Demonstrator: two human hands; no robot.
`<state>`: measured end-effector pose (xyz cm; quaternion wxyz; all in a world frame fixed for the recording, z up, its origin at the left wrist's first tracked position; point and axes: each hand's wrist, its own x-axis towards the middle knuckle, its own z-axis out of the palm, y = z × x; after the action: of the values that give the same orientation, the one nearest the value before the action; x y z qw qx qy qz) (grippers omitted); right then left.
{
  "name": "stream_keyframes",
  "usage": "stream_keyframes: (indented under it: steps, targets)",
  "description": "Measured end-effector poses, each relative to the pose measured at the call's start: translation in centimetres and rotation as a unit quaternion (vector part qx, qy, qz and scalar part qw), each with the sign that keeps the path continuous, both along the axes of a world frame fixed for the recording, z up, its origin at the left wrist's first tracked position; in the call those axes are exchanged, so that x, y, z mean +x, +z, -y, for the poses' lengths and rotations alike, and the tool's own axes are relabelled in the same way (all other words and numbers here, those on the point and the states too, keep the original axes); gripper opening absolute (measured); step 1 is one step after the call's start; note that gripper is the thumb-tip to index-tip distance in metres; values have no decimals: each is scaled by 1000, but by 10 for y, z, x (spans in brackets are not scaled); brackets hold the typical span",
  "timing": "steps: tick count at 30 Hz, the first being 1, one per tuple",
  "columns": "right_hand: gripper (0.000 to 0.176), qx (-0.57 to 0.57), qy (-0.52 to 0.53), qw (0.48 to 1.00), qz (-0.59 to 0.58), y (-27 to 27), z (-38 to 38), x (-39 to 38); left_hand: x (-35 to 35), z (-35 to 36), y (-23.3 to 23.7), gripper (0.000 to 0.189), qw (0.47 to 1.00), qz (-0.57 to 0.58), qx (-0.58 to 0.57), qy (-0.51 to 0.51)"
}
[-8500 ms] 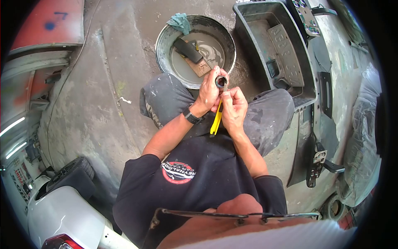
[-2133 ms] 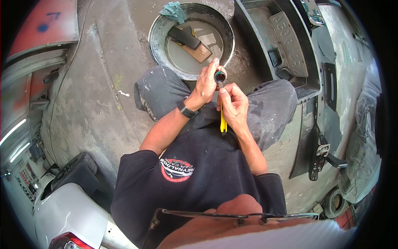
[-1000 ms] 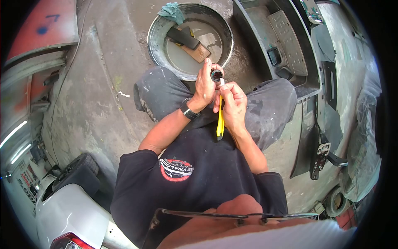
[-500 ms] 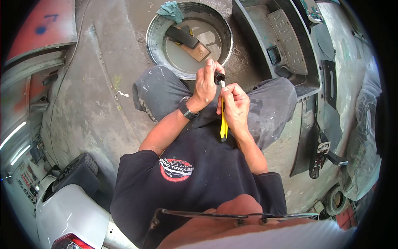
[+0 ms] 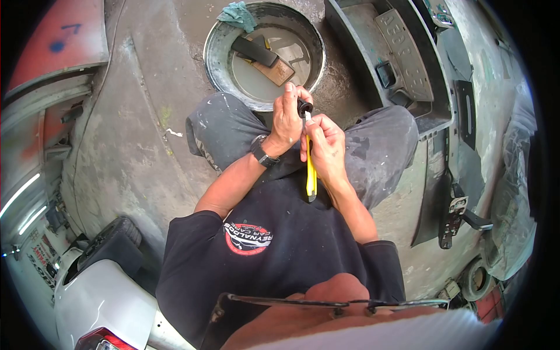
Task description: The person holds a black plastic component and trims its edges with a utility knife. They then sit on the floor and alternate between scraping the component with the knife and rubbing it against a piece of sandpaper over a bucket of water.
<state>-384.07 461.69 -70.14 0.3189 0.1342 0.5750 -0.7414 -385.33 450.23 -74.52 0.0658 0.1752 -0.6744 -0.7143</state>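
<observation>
My left hand, with a dark watch on its wrist, is closed round a small black round part just in front of the basin. The open end of this part faces my right hand. My right hand grips a yellow utility knife, its handle pointing back toward my black shirt. The knife's metal blade reaches the rim of the black part. Whether the blade is cutting into it cannot be made out.
A round basin ahead holds murky water, a dark block and a brown block, with a teal cloth on its rim. A dark bumper part lies at the right. A white car panel is at the lower left.
Both hands, with the black part and the knife, have shifted slightly left. The knife handle is tilted a little differently. Both grips are unchanged.
</observation>
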Motion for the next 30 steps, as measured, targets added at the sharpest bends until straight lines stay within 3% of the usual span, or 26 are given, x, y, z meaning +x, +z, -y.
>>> stream_keyframes:
  steps: [6, 12, 13, 15, 20, 23, 26, 29, 30]
  targets:
    - [22, -112, -27, 993, 39, 0, 0, 1, 1, -1, -1, 69, 999, 16, 27, -5]
    - [14, 46, -31, 995, -79, 3, -13, 5, -3, 1, -4, 67, 999, -37, 27, 22]
    - [13, 90, -9, 974, -209, 2, -16, 3, -3, 2, -3, 67, 999, -43, 18, 20]
    - [11, 174, 33, 874, -453, 1, -20, 0, -3, 3, -2, 67, 998, -55, 2, 16]
    - [18, 216, 97, 778, -582, 2, -19, -3, -3, 4, 5, 68, 1000, -9, 14, -4]
    - [16, 228, 109, 773, -582, 6, -17, -2, -4, 4, 5, 67, 1000, -6, -3, -4]
    - [13, 126, 73, 840, -523, 1, -14, 1, -4, 5, 3, 66, 1000, 4, 10, 1]
    - [9, 109, 63, 847, -517, 0, -14, 4, -4, 7, -3, 66, 998, 18, 58, 5]
    - [8, 125, 51, 871, -473, 1, -16, 5, -4, 7, -4, 65, 996, 26, 88, 8]
